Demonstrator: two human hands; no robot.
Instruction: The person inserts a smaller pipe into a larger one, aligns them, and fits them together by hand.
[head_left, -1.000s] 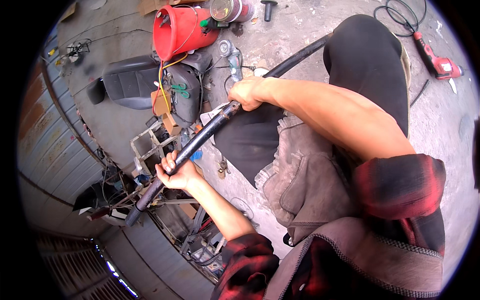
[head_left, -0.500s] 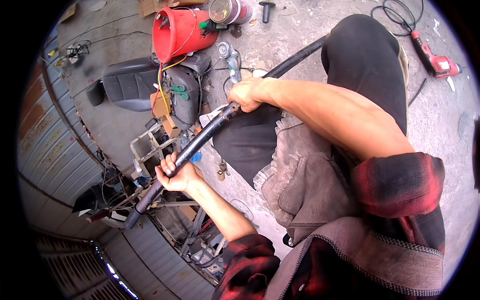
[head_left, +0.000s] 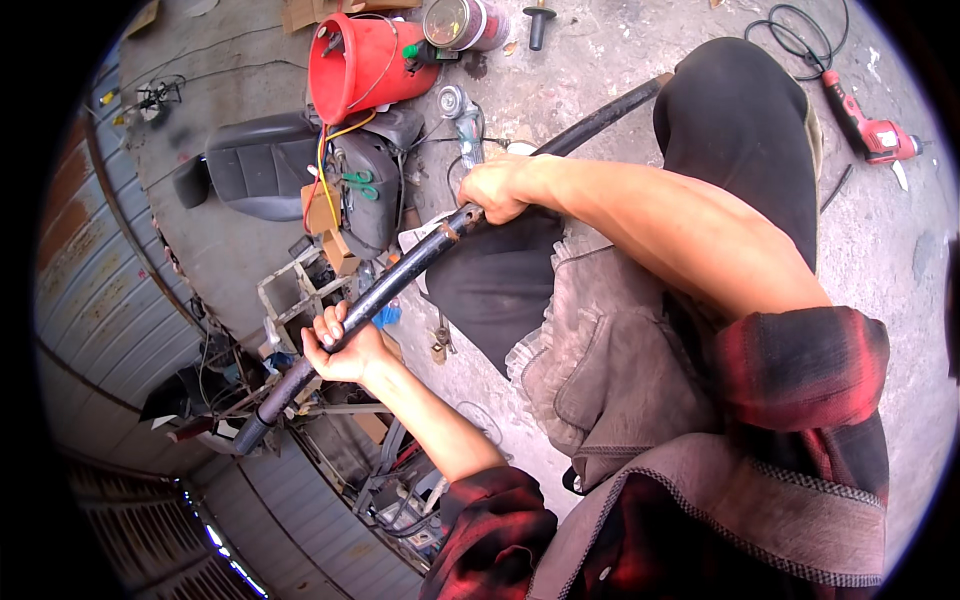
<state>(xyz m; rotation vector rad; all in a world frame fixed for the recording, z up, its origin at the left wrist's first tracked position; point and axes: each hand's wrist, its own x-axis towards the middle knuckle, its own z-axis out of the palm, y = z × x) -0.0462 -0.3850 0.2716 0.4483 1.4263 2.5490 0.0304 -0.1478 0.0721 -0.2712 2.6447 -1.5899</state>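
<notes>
A long black metal pipe (head_left: pixel 400 272) runs slantwise across my lap, from a thicker sleeve at its lower left end up to the far right beside my knee. My left hand (head_left: pixel 343 345) is wrapped round it near the lower left, thumb and fingertips showing. Farther up, my right hand (head_left: pixel 495 188) grips the pipe near its middle, palm down. Just left of the right hand a worn, rusty patch shows on the pipe. Beyond that hand an angle grinder (head_left: pixel 463 125) lies on the floor.
A red bucket (head_left: pixel 362 68) stands at the far left, beside a clear jar (head_left: pixel 462 22). Nearer lie a dark car seat (head_left: pixel 262 168) and green-handled scissors (head_left: pixel 358 184). A red corded power tool (head_left: pixel 880 135) rests on the concrete at right. Scrap and frames crowd the left.
The pipe and my left hand have shifted slightly toward the lower left. The pipe's far end sits a little farther right against my knee. Both hands keep their grip.
</notes>
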